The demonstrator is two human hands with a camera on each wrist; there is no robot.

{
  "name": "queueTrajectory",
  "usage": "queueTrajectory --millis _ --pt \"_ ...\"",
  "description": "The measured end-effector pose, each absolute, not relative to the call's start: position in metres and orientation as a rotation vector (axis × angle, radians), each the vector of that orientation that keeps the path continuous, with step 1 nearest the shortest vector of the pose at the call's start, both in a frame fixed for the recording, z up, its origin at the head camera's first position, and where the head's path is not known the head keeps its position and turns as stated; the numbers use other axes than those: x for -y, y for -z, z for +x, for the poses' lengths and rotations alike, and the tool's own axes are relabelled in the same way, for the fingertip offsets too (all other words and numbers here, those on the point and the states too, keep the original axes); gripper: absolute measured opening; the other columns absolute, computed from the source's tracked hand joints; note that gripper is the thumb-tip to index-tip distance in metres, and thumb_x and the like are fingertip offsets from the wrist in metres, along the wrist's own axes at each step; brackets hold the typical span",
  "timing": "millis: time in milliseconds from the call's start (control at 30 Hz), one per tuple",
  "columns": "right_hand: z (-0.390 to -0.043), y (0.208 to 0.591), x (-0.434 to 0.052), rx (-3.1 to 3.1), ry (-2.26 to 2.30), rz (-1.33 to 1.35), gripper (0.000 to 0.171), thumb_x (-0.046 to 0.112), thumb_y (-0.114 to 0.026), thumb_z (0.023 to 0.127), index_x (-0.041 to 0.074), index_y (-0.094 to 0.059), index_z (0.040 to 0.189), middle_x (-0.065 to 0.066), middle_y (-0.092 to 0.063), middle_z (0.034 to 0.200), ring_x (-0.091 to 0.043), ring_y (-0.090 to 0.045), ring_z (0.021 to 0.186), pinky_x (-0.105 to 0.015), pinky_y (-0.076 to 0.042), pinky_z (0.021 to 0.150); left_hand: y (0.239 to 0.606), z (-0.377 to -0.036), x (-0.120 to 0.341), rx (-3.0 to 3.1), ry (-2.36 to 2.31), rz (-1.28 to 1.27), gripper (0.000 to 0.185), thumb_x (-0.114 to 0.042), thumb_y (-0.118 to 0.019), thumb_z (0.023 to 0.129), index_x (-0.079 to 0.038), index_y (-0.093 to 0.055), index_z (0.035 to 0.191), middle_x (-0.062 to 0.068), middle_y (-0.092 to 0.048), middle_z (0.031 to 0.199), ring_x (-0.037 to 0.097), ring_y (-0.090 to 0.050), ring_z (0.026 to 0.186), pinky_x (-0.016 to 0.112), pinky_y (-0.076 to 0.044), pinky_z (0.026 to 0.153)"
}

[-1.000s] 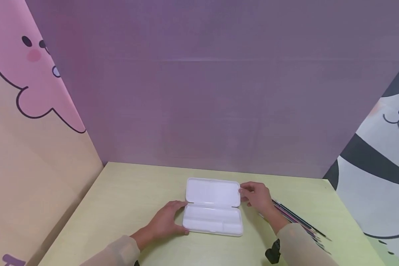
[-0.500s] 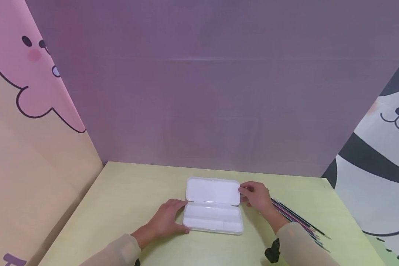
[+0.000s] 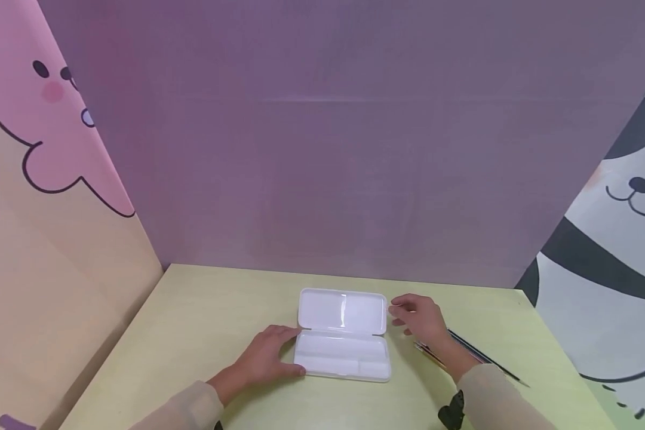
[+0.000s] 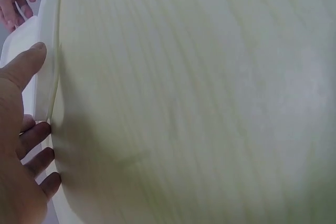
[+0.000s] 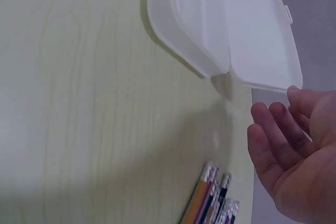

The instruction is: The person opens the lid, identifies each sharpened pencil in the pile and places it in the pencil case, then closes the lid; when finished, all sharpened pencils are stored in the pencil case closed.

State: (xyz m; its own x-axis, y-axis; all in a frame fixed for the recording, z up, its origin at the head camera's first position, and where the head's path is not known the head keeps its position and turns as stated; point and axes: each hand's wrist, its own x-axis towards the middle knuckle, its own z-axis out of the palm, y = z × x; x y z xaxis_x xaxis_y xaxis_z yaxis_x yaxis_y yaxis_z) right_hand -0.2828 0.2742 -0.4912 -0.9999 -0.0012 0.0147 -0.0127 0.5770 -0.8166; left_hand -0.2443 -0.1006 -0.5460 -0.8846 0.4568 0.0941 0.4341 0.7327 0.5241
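No legible text, label, brand, number or sign appears in any view. The white case point(image 3: 344, 334), the pencils point(image 5: 215, 200) and the bench point(image 3: 204, 322) carry no readable markings; the wall panels show cartoon drawings only.

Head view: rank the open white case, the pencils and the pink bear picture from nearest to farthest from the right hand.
From the right hand:
1. Open white case, just to its left; the fingertips are at the lid's right end.
2. Pencils, on the table right beside and partly under the wrist; nearly as near as the case.
3. Pink bear picture, on the far left wall panel, plainly farthest.
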Motion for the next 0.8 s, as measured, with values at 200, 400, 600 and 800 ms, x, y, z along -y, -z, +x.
queueTrajectory --millis 200,400,600,800 --pt "-0.275 0.484 -0.3 2.807 -1.306 0.067 0.032 0.023 -0.071 0.098 0.002 -0.07 0.122 -0.013 -0.077 0.104 -0.026 -0.075 0.091 -0.036 -0.061 0.068 0.548 -0.244 0.101 -2.883 -0.904 0.717 0.089 -0.058 -0.083 0.077 -0.013 -0.055 0.148 0.005 -0.062 0.143 0.03 -0.052 0.134 0.055 -0.043 0.114" --pt "-0.261 0.48 -0.338 2.85 -1.081 0.197 0.032 0.028 -0.072 0.098 0.005 -0.072 0.12 -0.006 -0.076 0.109 -0.019 -0.07 0.097 -0.025 -0.057 0.076 0.547 -0.244 0.102 -2.906 -0.835 0.701 0.09 -0.062 -0.082 0.076 -0.016 -0.055 0.149 0.001 -0.066 0.137 0.022 -0.057 0.12 0.046 -0.049 0.107" --pt "-0.248 0.478 -0.38 2.91 -0.945 0.269 0.028 0.023 -0.072 0.097 0.006 -0.072 0.12 -0.006 -0.075 0.111 -0.023 -0.07 0.099 -0.022 -0.057 0.078 0.545 -0.244 0.101 -2.914 -0.804 0.687 0.092 -0.063 -0.082 0.074 -0.016 -0.056 0.149 0.0 -0.068 0.131 0.017 -0.058 0.107 0.042 -0.053 0.099" --pt "-0.24 0.485 -0.419 3.006 -0.818 0.242 0.031 0.022 -0.073 0.096 0.003 -0.071 0.12 -0.008 -0.075 0.108 -0.025 -0.071 0.097 -0.025 -0.058 0.076 0.542 -0.24 0.1 -2.899 -0.843 0.658 0.093 -0.061 -0.085 0.073 -0.015 -0.056 0.148 0.001 -0.069 0.126 0.016 -0.057 0.102 0.041 -0.053 0.096"
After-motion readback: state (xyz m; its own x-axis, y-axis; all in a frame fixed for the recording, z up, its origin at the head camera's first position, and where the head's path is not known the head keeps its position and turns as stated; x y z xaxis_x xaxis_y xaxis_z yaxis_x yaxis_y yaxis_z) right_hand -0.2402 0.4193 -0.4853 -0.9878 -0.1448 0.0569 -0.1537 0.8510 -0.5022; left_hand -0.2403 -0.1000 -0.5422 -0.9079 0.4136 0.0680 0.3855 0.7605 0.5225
